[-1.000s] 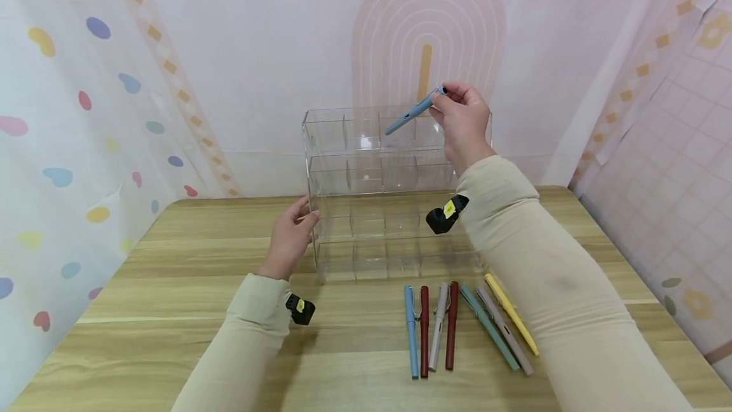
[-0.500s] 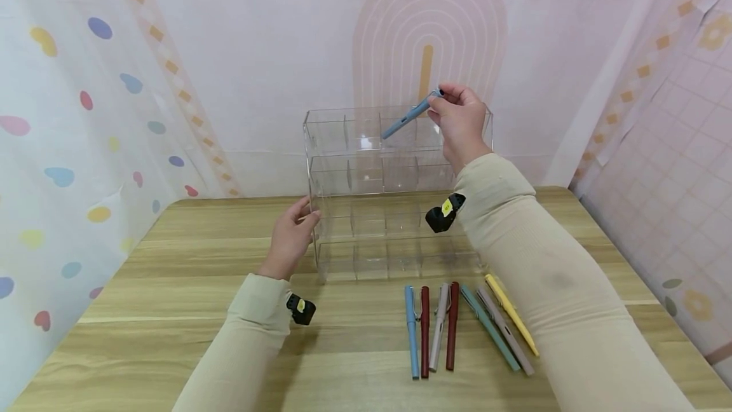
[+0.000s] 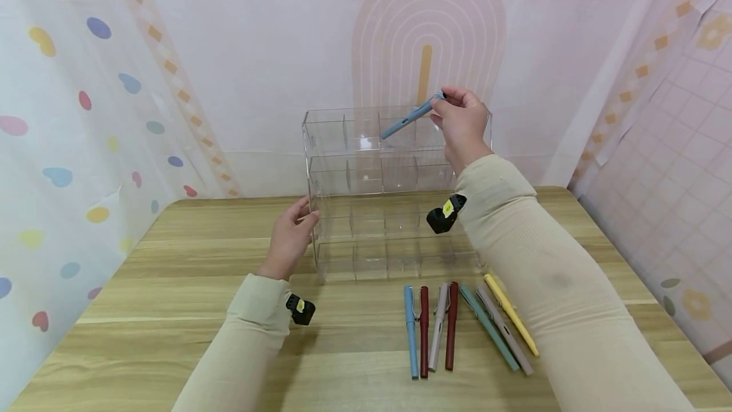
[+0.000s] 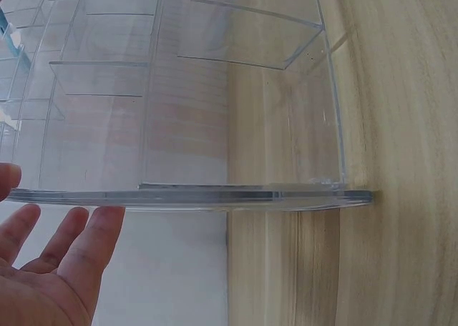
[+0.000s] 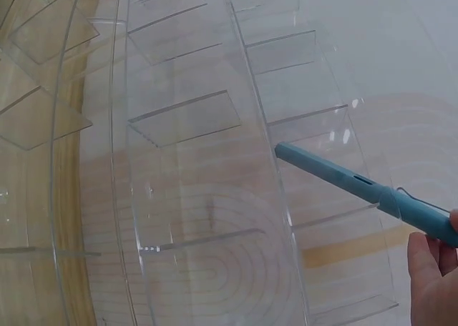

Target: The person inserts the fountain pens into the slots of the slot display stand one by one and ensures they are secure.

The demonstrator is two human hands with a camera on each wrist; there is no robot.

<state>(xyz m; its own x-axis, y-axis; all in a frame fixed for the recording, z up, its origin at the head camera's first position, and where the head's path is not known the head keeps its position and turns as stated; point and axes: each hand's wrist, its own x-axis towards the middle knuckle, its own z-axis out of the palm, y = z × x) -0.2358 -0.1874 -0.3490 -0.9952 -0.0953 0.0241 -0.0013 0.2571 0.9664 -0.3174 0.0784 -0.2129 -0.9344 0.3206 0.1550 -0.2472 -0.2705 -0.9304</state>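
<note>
A clear acrylic pen rack (image 3: 400, 175) with tiers of small compartments stands on the table. My left hand (image 3: 288, 240) holds its left side panel, thumb at the front edge and fingers along the outer face, as the left wrist view shows. My right hand (image 3: 462, 123), up by the top tier, pinches a blue fountain pen (image 3: 410, 121) by its clip end. The pen slants down to the left. In the right wrist view, the lower end of the blue fountain pen (image 5: 329, 172) overlaps the front edge of the top tier.
Several capped pens lie before the rack: a light blue pen (image 3: 411, 332), two dark red ones, a lilac pen (image 3: 438, 328), a green pen (image 3: 488, 328), a mauve pen (image 3: 504, 330) and a yellow pen (image 3: 511, 313). A patterned curtain (image 3: 257, 68) hangs behind the wooden table (image 3: 171, 310).
My right hand has lowered slightly, bringing the blue fountain pen's lower end a little down and left at the top tier. The left hand has stayed on the side panel.
</note>
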